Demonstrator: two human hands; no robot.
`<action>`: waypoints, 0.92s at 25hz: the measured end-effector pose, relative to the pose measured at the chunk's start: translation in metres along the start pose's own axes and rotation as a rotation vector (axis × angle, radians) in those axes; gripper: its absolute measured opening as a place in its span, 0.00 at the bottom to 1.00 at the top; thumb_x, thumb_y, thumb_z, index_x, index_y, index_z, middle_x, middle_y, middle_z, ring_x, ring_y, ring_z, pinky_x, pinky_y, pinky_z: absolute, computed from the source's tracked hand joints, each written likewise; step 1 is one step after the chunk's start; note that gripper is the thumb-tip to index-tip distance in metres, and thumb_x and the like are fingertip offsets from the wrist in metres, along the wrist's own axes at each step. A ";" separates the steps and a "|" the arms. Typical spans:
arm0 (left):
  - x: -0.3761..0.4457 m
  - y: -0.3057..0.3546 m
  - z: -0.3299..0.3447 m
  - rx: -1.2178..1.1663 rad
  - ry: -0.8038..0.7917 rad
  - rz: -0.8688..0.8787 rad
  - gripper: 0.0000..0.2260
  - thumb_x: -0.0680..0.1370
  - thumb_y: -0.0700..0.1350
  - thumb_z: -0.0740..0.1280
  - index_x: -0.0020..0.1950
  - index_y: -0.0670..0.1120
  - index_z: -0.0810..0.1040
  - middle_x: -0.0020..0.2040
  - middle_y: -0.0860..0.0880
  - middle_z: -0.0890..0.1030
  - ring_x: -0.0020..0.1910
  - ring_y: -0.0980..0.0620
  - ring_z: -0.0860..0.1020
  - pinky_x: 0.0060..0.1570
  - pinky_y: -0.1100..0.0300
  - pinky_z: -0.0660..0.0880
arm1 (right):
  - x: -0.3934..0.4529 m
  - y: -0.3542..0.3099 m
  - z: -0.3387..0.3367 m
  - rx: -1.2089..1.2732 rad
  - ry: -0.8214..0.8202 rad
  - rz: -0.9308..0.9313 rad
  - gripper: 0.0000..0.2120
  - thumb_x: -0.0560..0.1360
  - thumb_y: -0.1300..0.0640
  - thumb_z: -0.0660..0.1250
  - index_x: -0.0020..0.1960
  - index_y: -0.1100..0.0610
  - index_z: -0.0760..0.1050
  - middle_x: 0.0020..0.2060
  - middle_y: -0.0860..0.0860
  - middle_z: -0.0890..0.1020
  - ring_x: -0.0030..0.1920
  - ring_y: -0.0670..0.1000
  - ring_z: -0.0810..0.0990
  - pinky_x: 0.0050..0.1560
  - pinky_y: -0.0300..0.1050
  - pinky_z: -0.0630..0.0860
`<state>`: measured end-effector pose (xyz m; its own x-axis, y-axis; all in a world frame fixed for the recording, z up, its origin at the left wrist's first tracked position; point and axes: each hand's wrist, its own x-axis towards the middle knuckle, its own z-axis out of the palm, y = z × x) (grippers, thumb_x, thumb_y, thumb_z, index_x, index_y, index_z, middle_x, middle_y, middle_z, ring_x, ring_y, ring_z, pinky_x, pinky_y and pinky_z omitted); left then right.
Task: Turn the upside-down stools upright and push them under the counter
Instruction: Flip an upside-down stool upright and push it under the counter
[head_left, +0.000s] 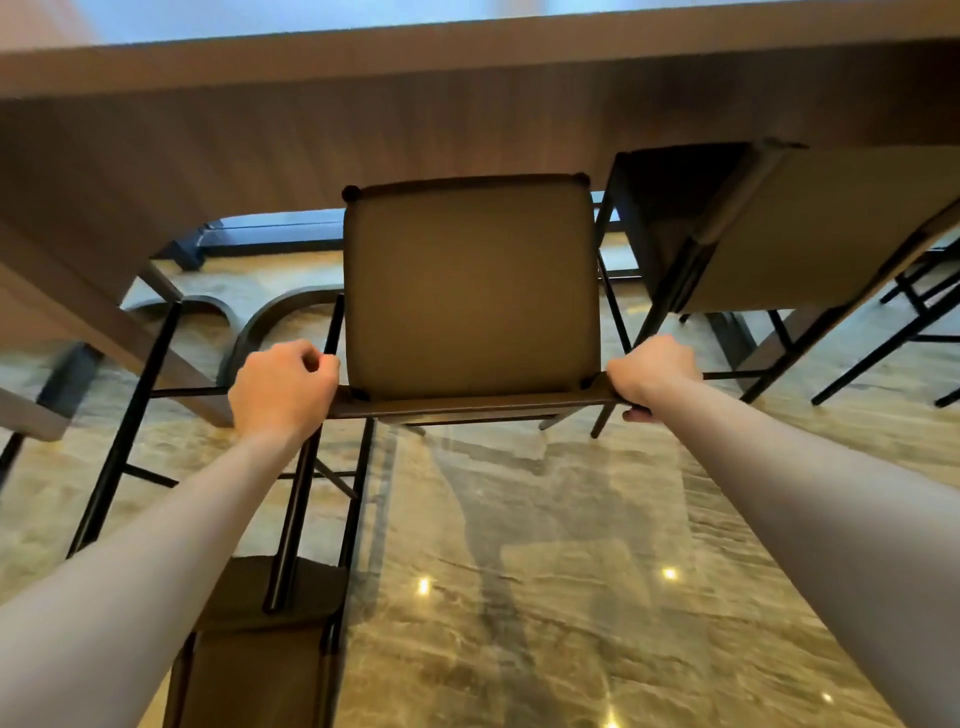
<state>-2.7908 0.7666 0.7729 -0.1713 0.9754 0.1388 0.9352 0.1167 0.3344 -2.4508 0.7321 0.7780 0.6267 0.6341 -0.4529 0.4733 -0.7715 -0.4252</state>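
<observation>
Bar or café seating area: long wooden counter (467, 67), stools (470, 291), polished marble floor (571, 545).

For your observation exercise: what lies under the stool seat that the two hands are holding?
Around the stool seat, black legs and glossy marble floor show. The seat covers whatever lies directly beneath. Left hand and right hand grip its near edge.

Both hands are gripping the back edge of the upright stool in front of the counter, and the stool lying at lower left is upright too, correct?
Not quite. The head view shows both the left hand and right hand gripping the upright stool at the counter, but the stool at lower left is upside down, seat on the floor and legs pointing up.
</observation>
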 end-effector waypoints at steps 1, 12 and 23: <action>0.008 0.003 0.000 -0.006 0.032 0.017 0.15 0.77 0.50 0.62 0.32 0.47 0.75 0.29 0.48 0.76 0.29 0.48 0.72 0.28 0.60 0.62 | 0.005 -0.008 -0.001 -0.026 0.050 -0.016 0.07 0.73 0.58 0.65 0.44 0.62 0.78 0.42 0.56 0.82 0.24 0.56 0.82 0.31 0.47 0.83; 0.106 0.040 -0.002 -0.066 0.068 0.135 0.19 0.79 0.50 0.62 0.29 0.48 0.73 0.25 0.50 0.72 0.25 0.52 0.69 0.28 0.64 0.60 | 0.056 -0.090 -0.028 0.020 0.208 -0.103 0.15 0.77 0.48 0.62 0.42 0.59 0.75 0.35 0.55 0.80 0.27 0.56 0.82 0.27 0.44 0.81; 0.240 0.082 0.006 0.050 -0.073 0.092 0.22 0.80 0.54 0.61 0.30 0.46 0.81 0.26 0.50 0.74 0.27 0.52 0.70 0.27 0.62 0.59 | 0.139 -0.187 -0.048 -0.026 0.235 -0.072 0.11 0.75 0.51 0.64 0.47 0.60 0.77 0.32 0.57 0.80 0.22 0.58 0.81 0.28 0.48 0.82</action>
<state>-2.7533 1.0110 0.8285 -0.0633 0.9931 0.0982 0.9605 0.0339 0.2763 -2.4229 0.9621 0.8319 0.7161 0.6605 -0.2259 0.5358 -0.7275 -0.4286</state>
